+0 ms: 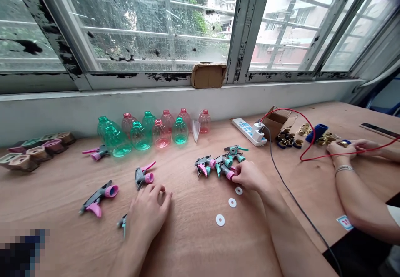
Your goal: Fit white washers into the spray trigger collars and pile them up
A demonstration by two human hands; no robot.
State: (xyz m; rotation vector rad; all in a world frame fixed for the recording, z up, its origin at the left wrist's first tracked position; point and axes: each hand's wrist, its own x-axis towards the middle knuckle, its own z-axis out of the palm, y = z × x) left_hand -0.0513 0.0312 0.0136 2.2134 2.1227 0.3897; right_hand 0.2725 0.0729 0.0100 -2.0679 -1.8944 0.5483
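Pinching a trigger sprayer head [230,174] in the right hand [248,175], left hand [146,212] apart; small tag [344,222] unreadable.

My left hand [146,214], right hand [248,176] and forearms [290,235] are bare above the counter [53,227], with no sleeves, rings or bands showing.

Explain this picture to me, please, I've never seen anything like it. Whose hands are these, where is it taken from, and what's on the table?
It comes from a camera worn on a person's head, looking down; there's no machine, just bare hands. The right hand touches a pink-nozzled trigger sprayer head in a pile; I cannot tell whether it grips it. The left hand rests open on the wooden table. Nearby lie plastic bottles and white washers. At right are a co-worker's hands.
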